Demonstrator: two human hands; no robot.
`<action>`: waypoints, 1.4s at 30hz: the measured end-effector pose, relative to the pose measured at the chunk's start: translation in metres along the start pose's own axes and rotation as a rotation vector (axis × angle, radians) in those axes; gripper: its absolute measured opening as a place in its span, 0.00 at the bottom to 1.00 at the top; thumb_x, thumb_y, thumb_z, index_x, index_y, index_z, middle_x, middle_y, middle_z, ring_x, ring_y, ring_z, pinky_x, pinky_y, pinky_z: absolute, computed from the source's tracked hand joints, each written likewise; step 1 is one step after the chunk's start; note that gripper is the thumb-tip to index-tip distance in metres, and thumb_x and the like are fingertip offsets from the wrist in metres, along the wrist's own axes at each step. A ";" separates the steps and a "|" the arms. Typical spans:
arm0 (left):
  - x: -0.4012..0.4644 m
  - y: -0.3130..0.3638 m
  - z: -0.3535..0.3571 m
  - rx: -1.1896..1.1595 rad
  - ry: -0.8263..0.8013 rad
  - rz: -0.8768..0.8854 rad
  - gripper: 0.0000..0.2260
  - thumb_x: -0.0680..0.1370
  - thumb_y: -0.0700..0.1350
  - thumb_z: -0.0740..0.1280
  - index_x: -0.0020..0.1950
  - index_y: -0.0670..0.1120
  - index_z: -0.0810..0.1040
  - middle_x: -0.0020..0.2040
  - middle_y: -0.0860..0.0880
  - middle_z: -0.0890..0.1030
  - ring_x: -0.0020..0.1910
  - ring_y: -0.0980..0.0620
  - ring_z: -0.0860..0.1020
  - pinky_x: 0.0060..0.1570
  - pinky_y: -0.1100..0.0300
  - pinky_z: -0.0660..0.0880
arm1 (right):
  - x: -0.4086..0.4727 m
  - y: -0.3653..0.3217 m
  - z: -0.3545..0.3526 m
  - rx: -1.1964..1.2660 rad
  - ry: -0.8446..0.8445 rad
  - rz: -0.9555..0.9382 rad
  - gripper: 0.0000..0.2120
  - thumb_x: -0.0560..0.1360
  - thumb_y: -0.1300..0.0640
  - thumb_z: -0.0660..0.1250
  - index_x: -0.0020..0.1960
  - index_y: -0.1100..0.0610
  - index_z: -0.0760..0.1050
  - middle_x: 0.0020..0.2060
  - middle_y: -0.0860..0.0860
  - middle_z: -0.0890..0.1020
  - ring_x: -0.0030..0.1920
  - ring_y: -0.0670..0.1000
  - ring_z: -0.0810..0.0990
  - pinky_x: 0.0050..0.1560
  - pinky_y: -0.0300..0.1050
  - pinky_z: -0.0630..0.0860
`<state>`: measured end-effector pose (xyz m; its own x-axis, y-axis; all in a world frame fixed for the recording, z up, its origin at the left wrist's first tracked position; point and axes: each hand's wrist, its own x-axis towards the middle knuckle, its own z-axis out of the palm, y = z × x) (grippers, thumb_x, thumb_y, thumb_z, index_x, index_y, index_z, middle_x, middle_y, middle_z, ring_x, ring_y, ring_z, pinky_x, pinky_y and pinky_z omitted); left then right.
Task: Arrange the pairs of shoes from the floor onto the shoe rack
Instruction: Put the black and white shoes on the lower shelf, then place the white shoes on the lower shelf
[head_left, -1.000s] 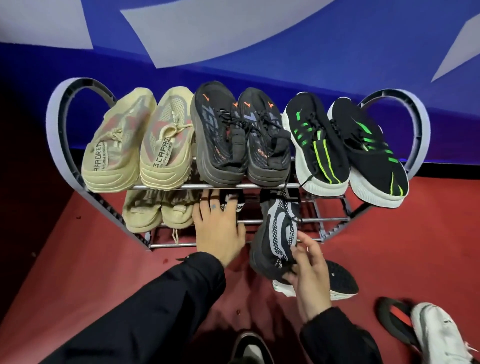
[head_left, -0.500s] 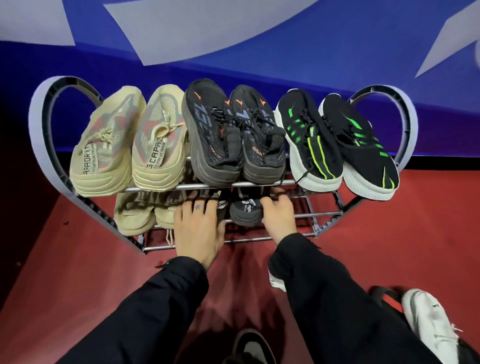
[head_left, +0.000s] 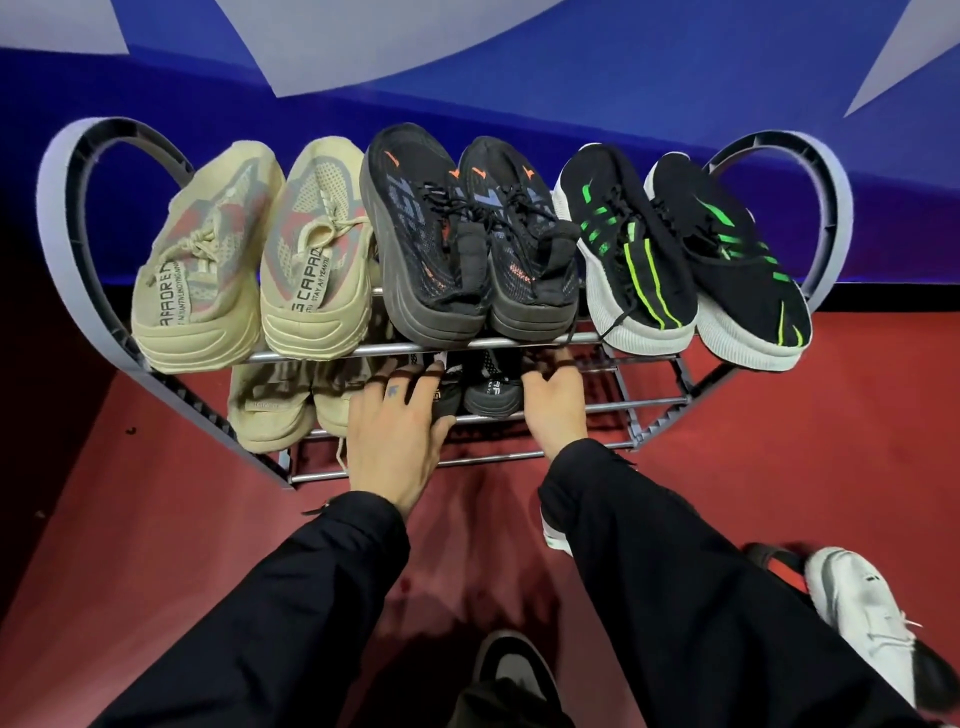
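You are reaching both hands under the top bar of the shoe rack (head_left: 78, 171), working on the black pair on its lower shelf. Your left hand (head_left: 397, 452) is lying flat with fingers spread over the heel of the left black shoe (head_left: 444, 402), pressing on it without closing around it, probably to nudge it square. Your right hand (head_left: 553, 400) is curling its fingers beside and over the right black shoe (head_left: 491, 392); the fingertips are disappearing into shadow under the bar, so you cannot tell whether they are pinching it or only steadying it. Both shoes are sitting heel-out, side by side, just beside the beige pair (head_left: 275, 410) on the rack's lower shelf, which is likely why you are squaring them to match. On the rack's upper shelf, a tan pair (head_left: 249, 260), a black and orange pair (head_left: 467, 244) and a black and green pair (head_left: 680, 260) are resting tilted, heels toward you. In front of the rack, a white shoe (head_left: 862, 613) and another white-soled shoe (head_left: 553, 535), mostly hidden by your sleeve, are waiting on the red floor (head_left: 156, 519). Behind the rack, a blue and white wall (head_left: 623, 62) is rising.
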<state>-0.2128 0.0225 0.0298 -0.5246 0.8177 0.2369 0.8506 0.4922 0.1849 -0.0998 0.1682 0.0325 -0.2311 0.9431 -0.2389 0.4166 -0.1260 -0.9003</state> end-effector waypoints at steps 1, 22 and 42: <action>0.001 0.000 0.001 0.026 -0.009 0.003 0.26 0.75 0.55 0.70 0.71 0.49 0.70 0.52 0.43 0.80 0.48 0.39 0.76 0.49 0.45 0.72 | 0.002 0.001 -0.001 0.003 -0.015 -0.005 0.10 0.75 0.61 0.63 0.55 0.60 0.75 0.42 0.54 0.81 0.46 0.58 0.79 0.56 0.53 0.77; -0.005 0.016 -0.006 0.097 0.018 0.014 0.25 0.77 0.54 0.67 0.72 0.47 0.70 0.64 0.39 0.75 0.60 0.36 0.73 0.59 0.42 0.68 | -0.048 0.043 -0.050 0.033 -0.178 -0.134 0.07 0.79 0.56 0.67 0.55 0.54 0.81 0.48 0.46 0.84 0.49 0.41 0.81 0.52 0.31 0.75; -0.139 0.070 0.043 -0.375 -0.430 0.255 0.20 0.76 0.43 0.64 0.68 0.53 0.69 0.73 0.51 0.65 0.51 0.43 0.82 0.36 0.47 0.80 | -0.047 0.210 -0.070 0.611 0.015 0.839 0.29 0.76 0.39 0.68 0.66 0.60 0.71 0.51 0.56 0.79 0.48 0.54 0.82 0.39 0.48 0.80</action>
<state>-0.0785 -0.0437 -0.0313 -0.1797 0.9810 -0.0731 0.8361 0.1914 0.5141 0.0600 0.1191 -0.1198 -0.0601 0.4835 -0.8733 -0.0791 -0.8744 -0.4787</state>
